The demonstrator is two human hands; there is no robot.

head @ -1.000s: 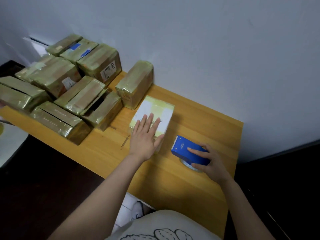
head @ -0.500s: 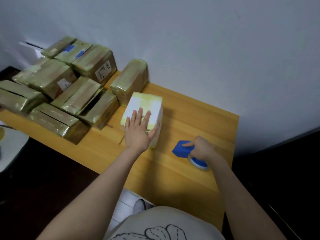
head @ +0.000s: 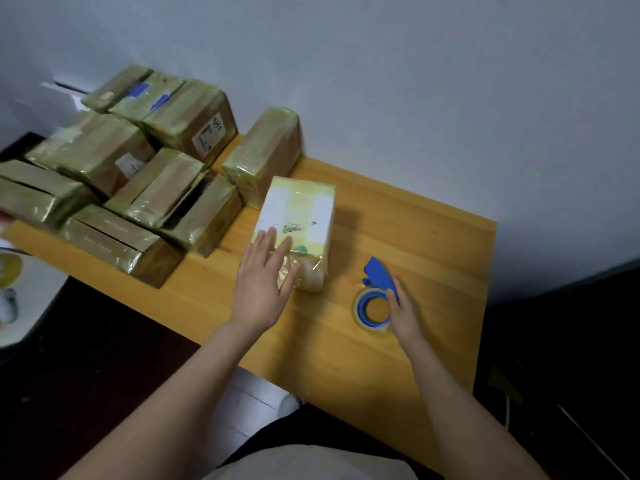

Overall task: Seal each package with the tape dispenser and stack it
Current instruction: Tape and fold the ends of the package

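A pale yellow package (head: 298,206) with white labels and a barcode lies mid-table, its near end wrapped in clear tape. My left hand (head: 262,287) rests flat on that near end, fingers straight. To the right, the blue tape dispenser (head: 376,276) is tipped on its side on the wood, its tape roll (head: 370,310) facing up. My right hand (head: 403,315) grips the dispenser from its right side, fingers curled against the blue body.
Several tape-wrapped brown packages (head: 138,174) are piled at the left of the wooden table (head: 415,223); one (head: 263,154) stands just behind the yellow package. A white wall runs along the back. The table's right edge is close to the dispenser.
My right hand has turned the dispenser from flat onto its side, exposing the roll. My left hand slid back from the package's top to its near end.
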